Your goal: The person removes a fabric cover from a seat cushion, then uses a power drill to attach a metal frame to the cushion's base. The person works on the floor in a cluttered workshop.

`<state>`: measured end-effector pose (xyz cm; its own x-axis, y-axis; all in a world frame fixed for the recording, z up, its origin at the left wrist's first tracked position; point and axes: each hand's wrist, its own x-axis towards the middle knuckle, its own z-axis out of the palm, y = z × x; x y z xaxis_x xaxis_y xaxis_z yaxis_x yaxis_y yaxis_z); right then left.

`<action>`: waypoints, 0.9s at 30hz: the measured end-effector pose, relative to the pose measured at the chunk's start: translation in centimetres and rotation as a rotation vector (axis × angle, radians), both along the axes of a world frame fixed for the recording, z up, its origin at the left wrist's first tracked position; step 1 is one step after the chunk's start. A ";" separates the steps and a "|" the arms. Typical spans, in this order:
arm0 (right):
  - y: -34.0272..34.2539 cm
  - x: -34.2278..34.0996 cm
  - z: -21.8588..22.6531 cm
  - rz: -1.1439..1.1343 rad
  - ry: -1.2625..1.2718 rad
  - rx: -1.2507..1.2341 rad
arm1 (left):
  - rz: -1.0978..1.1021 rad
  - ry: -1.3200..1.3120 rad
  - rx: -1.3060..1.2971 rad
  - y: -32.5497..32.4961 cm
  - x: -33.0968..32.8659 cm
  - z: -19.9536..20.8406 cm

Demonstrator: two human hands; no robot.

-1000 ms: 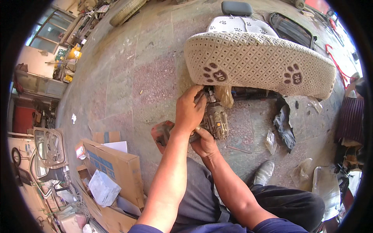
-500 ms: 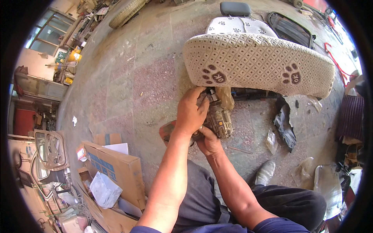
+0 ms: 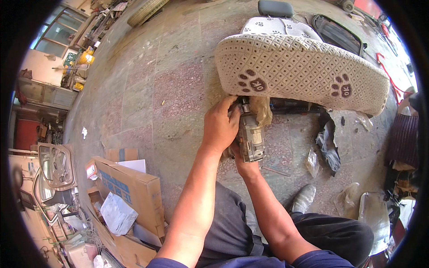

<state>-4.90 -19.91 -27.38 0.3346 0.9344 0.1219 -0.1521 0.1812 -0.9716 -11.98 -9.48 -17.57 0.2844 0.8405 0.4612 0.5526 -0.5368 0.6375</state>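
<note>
A car seat (image 3: 299, 71) in a cream cover with dark paw prints stands ahead of me. Just below its front left edge is a worn, dusty cordless impact wrench (image 3: 252, 138), its socket end pointing at the seat's underside. My right hand (image 3: 243, 161) is closed round the tool's handle from below; the tool body hides most of those fingers. My left hand (image 3: 221, 123) curls at the tool's front end near the socket, fingertips partly hidden at the seat's edge. A crumpled brownish plastic piece (image 3: 261, 110) hangs beside the socket.
Black torn sheeting (image 3: 328, 145) and clear plastic scraps (image 3: 313, 163) lie on the floor to the right. Cardboard boxes (image 3: 134, 192) stand at my lower left, with a door panel (image 3: 58, 165) beyond. A tyre (image 3: 147, 12) lies far ahead.
The impact wrench has turned in my hands, and its red lower end, which showed at the left, is now hidden. My right hand has shifted up under the tool. The view has tilted slightly.
</note>
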 end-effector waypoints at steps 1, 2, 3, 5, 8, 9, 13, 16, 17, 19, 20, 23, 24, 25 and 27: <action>0.1 -0.1 -0.1 -0.031 -0.061 0.018 | 0.002 -0.012 -0.007 0.0 -0.1 -0.1; 0.4 0.1 -0.6 -0.017 -0.158 0.018 | 0.004 -0.024 -0.012 0.0 -0.2 0.0; 0.4 -0.1 -1.1 -0.047 -0.198 0.033 | 0.007 -0.036 -0.017 0.0 -0.2 0.0; 0.3 -0.4 -2.0 -0.107 -0.281 0.062 | 0.021 -0.064 -0.052 0.0 -0.3 0.1; 0.7 -0.1 -3.1 -0.086 -0.235 -0.055 | 0.028 -0.099 -0.095 0.0 -0.3 0.5; 0.7 0.3 -3.3 -0.084 -0.257 -0.058 | 0.028 -0.109 -0.108 0.0 -0.3 0.6; 0.7 0.8 -2.2 -0.181 -0.487 0.047 | 0.037 -0.119 -0.100 -0.1 -0.6 0.6; 0.7 1.1 -2.4 -0.159 -0.472 0.016 | 0.042 -0.135 -0.096 0.0 -0.5 0.6; 0.7 1.0 -2.1 -0.159 -0.465 -0.003 | 0.049 -0.144 -0.111 0.0 -0.6 0.4; 0.7 0.6 -1.7 -0.156 -0.449 -0.040 | 0.054 -0.134 -0.127 0.0 -1.0 0.2; 0.8 0.5 -1.8 -0.175 -0.422 -0.039 | 0.051 -0.115 -0.129 0.1 -1.1 0.2; 0.9 0.3 -1.7 -0.216 -0.331 -0.026 | 0.046 -0.138 -0.111 0.7 -1.4 -0.2; 1.0 0.5 -1.4 -0.219 -0.292 -0.016 | 0.045 -0.159 -0.102 0.9 -1.4 -0.4; 1.2 0.6 -1.2 -0.222 -0.255 -0.005 | 0.050 -0.210 -0.079 1.2 -1.4 -0.6; 1.3 1.2 -1.2 -0.216 -0.322 0.002 | 0.057 -0.312 -0.031 2.0 -0.9 -0.5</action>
